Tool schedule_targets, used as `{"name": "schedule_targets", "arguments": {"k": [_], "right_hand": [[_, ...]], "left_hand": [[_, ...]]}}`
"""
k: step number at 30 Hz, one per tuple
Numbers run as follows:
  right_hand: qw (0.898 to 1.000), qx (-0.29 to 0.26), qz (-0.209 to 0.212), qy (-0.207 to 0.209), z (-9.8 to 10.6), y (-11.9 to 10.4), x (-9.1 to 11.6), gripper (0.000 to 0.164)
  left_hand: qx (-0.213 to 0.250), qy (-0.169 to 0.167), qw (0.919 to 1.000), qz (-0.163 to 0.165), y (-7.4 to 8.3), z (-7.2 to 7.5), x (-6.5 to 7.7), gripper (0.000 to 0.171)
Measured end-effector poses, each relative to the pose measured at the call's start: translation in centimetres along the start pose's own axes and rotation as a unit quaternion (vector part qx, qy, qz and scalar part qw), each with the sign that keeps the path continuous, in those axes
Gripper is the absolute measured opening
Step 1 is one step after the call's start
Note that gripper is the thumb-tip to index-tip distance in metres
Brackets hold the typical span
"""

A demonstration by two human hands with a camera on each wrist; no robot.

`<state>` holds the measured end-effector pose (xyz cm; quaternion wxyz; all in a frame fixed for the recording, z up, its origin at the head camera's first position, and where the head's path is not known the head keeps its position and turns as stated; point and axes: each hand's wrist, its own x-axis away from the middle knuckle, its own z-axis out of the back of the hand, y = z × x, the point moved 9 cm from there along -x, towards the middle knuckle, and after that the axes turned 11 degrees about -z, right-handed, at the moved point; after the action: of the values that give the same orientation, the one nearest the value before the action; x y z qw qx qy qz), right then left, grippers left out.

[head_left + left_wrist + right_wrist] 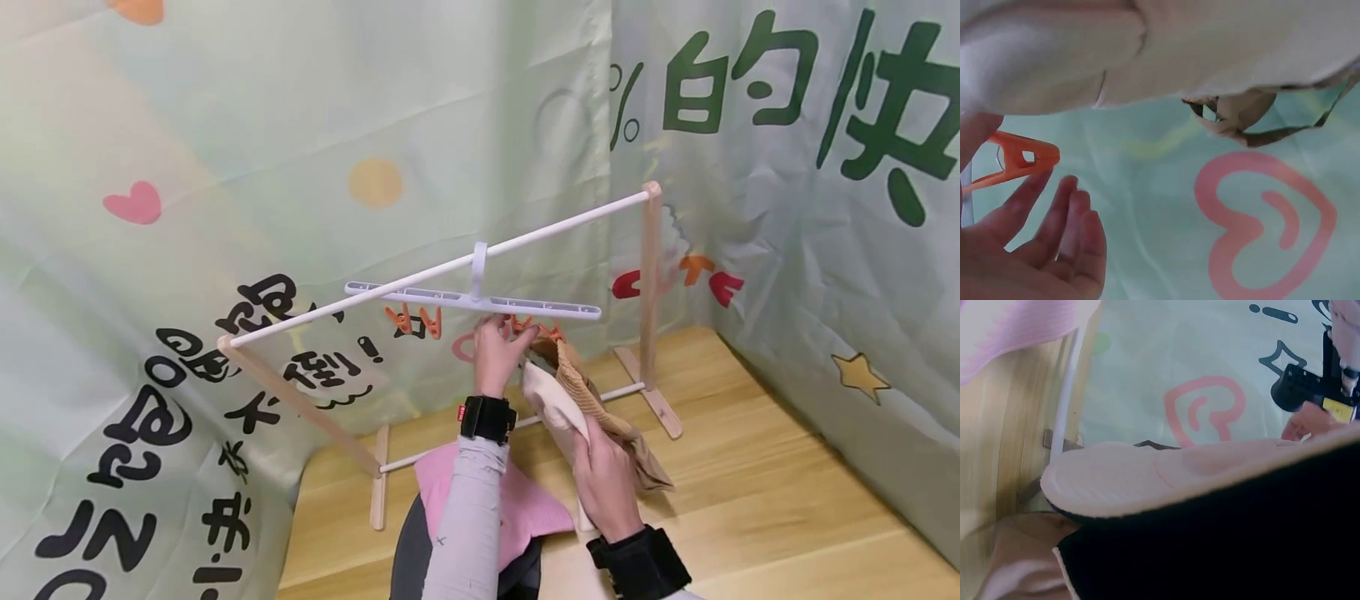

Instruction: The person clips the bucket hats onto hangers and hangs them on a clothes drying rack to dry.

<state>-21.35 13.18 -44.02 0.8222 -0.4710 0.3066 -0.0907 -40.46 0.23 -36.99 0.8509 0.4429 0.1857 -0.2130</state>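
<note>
My left hand (498, 354) is raised just beneath the lavender hanger (472, 300), thumb and forefinger at an orange clip (1025, 156). In the left wrist view the thumb lies against one arm of this clip and the forefinger meets its underside; the other fingers spread loosely. Lower and to the right, my right hand (606, 479) grips a cream cloth (555, 400), thumb on top, its upper end near the left hand. Behind it a tan ribbed cloth (581, 383) hangs from another orange clip (551, 332) on the hanger. Most right-hand fingers are hidden by cloth.
The hanger hooks over the white rod (555, 229) of a wooden stand. Two orange clips (430, 323) hang from its left half. A pink cloth (525, 500) lies over a dark grey item (408, 542) on the wooden table (735, 467). Printed curtains (450, 125) surround the stand.
</note>
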Motion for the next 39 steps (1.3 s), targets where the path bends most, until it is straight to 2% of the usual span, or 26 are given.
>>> {"name": "schedule_targets", "arguments": {"k": [3, 8, 11, 15, 22, 25, 34, 39], "right_hand": [[1.0, 0.001, 0.009, -0.006, -0.2, -0.3, 0.3, 0.011], [1.0, -0.001, 0.016, -0.006, -0.3, -0.6, 0.4, 0.012], [1.0, -0.005, 0.017, -0.003, -0.3, -0.7, 0.3, 0.01], [1.0, -0.006, 0.018, 0.003, -0.3, -0.8, 0.2, 0.01], [1.0, -0.01, 0.015, 0.002, -0.2, -0.8, 0.0, 0.009], [1.0, -0.009, 0.012, 0.005, -0.1, -0.7, -0.2, 0.008], [1.0, -0.014, -0.003, 0.02, 0.3, -0.5, -0.7, 0.007], [0.999, -0.016, -0.015, 0.027, 0.5, -0.2, -0.6, 0.021]], "left_hand": [[-0.025, 0.013, 0.9996, -0.003, 0.3, 0.2, 0.0, 0.029], [-0.052, 0.03, 0.9981, -0.012, 0.9, 0.7, 0.0, 0.035], [-0.063, 0.029, 0.9975, -0.017, 1.4, 0.8, -0.1, 0.03], [-0.08, 0.008, 0.9965, -0.023, 1.8, 0.3, -0.1, 0.022], [-0.142, -0.036, 0.9883, -0.041, 2.6, -0.4, -0.1, 0.026], [-0.159, -0.056, 0.9849, -0.039, 2.9, -0.7, 0.0, 0.03], [-0.13, -0.096, 0.9865, -0.026, 3.8, -1.3, -0.2, 0.035], [-0.086, -0.11, 0.9899, -0.023, 4.2, -1.7, 0.0, 0.034]]}}
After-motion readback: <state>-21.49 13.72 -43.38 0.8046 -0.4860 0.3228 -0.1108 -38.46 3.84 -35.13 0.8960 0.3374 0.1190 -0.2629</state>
